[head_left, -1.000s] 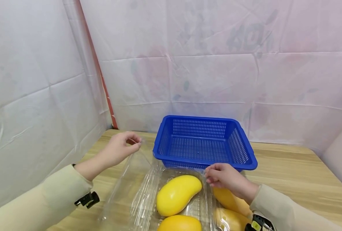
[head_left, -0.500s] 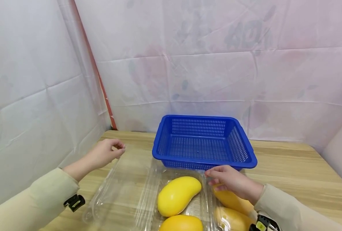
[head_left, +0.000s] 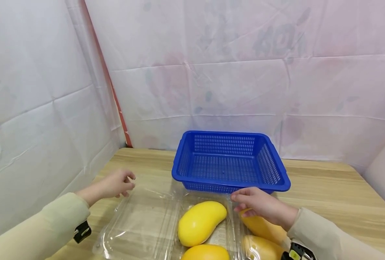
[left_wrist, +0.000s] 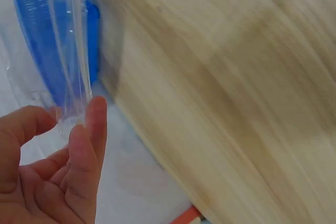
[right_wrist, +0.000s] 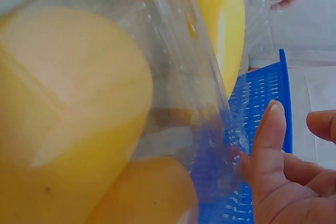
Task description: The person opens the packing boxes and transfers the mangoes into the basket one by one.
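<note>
A hinged clear plastic box (head_left: 230, 231) lies with its lid (head_left: 140, 231) folded out to the left. Inside sit two yellow mangoes, the far one a whole mango (head_left: 202, 223), the near mango (head_left: 205, 253) cut by the frame. My left hand (head_left: 117, 183) is at the lid's far left corner; thumb and fingers stand apart, with clear plastic between them in the left wrist view. My right hand (head_left: 255, 202) is at the box's far right corner, one fingertip at the plastic edge, thumb (right_wrist: 272, 129) straight. Under this hand, more mangoes (head_left: 262, 247) show through clear plastic.
A blue perforated basket (head_left: 223, 186) stands right behind the box, nothing seen inside it. The wooden table (head_left: 325, 195) reaches back to a white cloth wall (head_left: 231, 90). Another cloth (head_left: 49, 108) hangs along the left side.
My left hand has moved left and down with the lid, which now lies flatter, and its fingers have spread apart. My right hand has stayed at the box corner.
</note>
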`<state>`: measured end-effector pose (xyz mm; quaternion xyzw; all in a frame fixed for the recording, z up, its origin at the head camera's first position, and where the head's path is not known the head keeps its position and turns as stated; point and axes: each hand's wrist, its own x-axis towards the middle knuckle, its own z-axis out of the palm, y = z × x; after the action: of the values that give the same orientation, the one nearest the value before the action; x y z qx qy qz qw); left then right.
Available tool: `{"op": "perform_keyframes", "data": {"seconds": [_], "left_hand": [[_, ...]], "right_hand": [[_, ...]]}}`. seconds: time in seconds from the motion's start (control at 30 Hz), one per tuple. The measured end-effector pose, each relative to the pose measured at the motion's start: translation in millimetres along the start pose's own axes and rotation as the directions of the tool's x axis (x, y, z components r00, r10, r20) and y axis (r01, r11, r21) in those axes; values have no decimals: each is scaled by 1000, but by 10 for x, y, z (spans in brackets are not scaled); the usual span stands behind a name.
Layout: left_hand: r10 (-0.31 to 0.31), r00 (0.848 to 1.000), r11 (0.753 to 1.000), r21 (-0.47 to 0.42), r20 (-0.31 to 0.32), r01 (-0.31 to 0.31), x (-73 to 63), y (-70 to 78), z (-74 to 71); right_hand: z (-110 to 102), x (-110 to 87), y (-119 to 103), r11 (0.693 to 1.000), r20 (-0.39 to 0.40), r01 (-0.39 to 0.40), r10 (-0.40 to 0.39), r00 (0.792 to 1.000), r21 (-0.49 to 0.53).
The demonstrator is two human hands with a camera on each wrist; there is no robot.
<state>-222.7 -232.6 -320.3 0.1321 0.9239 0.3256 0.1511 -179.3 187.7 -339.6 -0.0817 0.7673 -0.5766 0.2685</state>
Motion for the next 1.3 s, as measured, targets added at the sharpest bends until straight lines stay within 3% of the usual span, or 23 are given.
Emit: {"op": "perform_keyframes", "data": {"seconds": [0.23, 0.5, 0.77, 1.07, 1.3], "left_hand": [[-70, 996, 994, 82, 61, 65, 20, -114, 100], [-86, 995, 979, 191, 47, 76, 95, -197, 177], [-106, 994, 943, 321, 24, 93, 124, -224, 273], [-129, 992, 935, 334, 13, 117, 151, -264, 370], [-126, 992, 932, 344, 9, 115, 153, -256, 441]], "right_hand": [[6, 1, 6, 1000, 65, 9, -10, 998, 19], [10, 25, -20, 999, 124, 16, -21, 992, 44], [-19, 12, -46, 999, 141, 10, -17, 990, 50], [-141, -63, -41, 998, 104, 49, -46, 993, -26], [-263, -129, -34, 993, -8, 33, -34, 999, -110]]}}
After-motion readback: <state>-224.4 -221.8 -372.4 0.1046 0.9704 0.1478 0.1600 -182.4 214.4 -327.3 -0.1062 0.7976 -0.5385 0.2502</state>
